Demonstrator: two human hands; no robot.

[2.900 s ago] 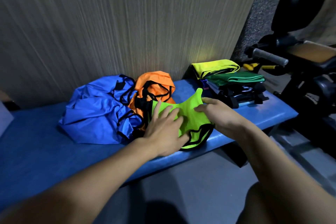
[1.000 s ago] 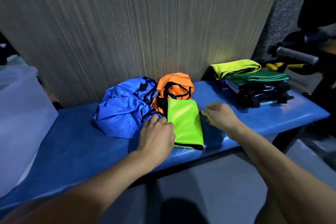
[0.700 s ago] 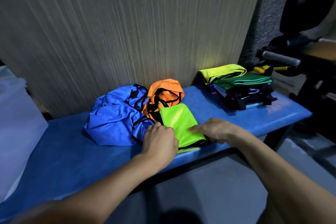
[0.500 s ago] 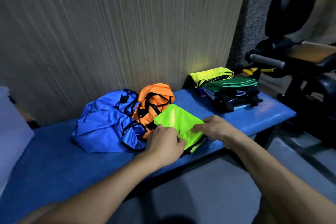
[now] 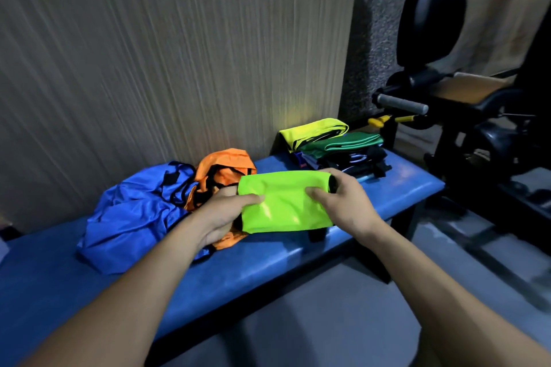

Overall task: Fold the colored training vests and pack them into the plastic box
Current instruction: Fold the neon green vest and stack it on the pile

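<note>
A folded lime-green vest hangs just above the blue bench, held flat between both hands. My left hand grips its left edge, thumb on top. My right hand grips its right edge the same way. Behind my left hand lie a crumpled orange vest and a heap of blue vests. A folded stack with a yellow vest and a green vest on top sits at the bench's far right. The plastic box is out of view.
A ribbed beige wall panel stands right behind the bench. Black gym equipment with a padded roller fills the right side. Grey floor lies in front of the bench.
Both hands have lifted the folded lime-green vest off the bench and turned it sideways; earlier it lay on the bench being folded. The camera has swung right, so the box at left is gone.
</note>
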